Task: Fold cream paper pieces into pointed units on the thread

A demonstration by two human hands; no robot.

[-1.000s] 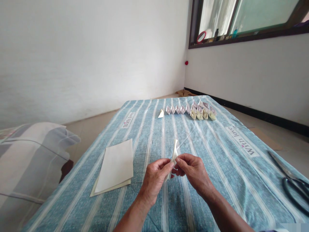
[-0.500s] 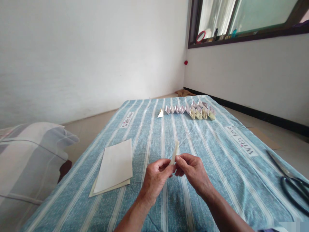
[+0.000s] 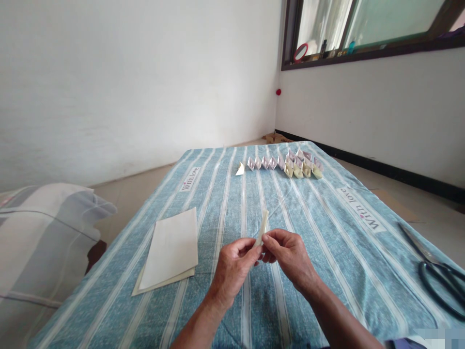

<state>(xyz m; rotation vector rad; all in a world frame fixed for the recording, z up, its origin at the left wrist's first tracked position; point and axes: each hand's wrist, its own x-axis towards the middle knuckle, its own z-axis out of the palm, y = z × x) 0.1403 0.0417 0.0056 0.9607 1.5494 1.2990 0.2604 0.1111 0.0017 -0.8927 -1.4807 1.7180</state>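
Note:
A narrow folded strip of pale cream paper (image 3: 263,225) stands upright between my two hands, above the middle of the cloth. My left hand (image 3: 236,261) pinches its lower end between thumb and fingers. From the other side my right hand (image 3: 285,249) grips the same strip, thumb against its edge. The fingertips behind the paper are partly hidden. To the left lies a small stack of flat paper sheets (image 3: 170,247), white over cream. Farther back several folded paper pieces (image 3: 298,165) stand in rows, lilac and cream, with a single cream folded piece (image 3: 240,168) at their left end.
A blue striped cloth (image 3: 210,208) covers the table. Large scissors with black handles (image 3: 432,266) lie near its right edge. Bundled grey and white fabric (image 3: 47,242) sits beyond the left edge. Walls and a window (image 3: 363,29) with a small red-rimmed mirror (image 3: 301,52) stand behind.
The view has shifted slightly, moving the surroundings a little left and up. Both hands keep their grip on the paper strip, and its top edges look slightly more spread.

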